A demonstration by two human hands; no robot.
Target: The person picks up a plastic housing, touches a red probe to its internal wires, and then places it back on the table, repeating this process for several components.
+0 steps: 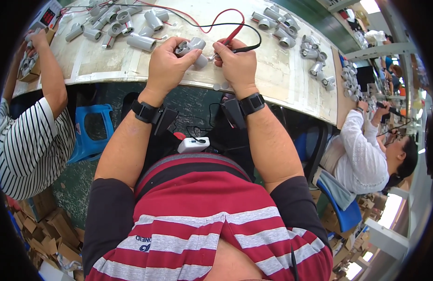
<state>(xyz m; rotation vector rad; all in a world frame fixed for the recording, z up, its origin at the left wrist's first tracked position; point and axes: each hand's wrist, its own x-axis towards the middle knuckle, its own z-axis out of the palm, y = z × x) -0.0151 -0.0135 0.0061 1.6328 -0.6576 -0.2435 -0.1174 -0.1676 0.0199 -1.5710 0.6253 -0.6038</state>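
A grey tube fitting is clamped in the left hand near the counter edge; red and black probes are gripped by the right hand.

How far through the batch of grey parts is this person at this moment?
Hard to tell what is done: grey parts lie in two heaps, one far left and one on the right, with nothing marking which are finished. In hand: the left hand holds one grey part while the right hand puts the red and black probes to it.
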